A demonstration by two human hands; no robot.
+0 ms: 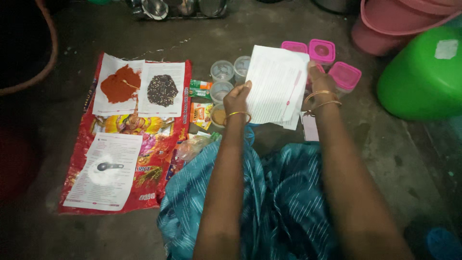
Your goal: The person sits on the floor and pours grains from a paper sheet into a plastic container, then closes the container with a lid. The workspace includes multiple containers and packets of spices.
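Both of my hands hold a stack of white printed paper sheets (276,84) up in front of me. My left hand (237,97) grips the left edge with the thumb on top. My right hand (318,82) holds the right edge, mostly hidden behind the sheets. Gold bangles ring both wrists. Under the sheets stand small clear plastic jars (222,70) and pink-lidded containers (322,50) on the dark floor.
A red printed sack (159,154) lies flat at left. On it are paper sheets with a red powder heap (120,84), a dark seed heap (162,90) and a white powder heap with a black measuring spoon (109,166). Small packets (200,113), a green tub (423,77) and pink tub (399,21) stand nearby.
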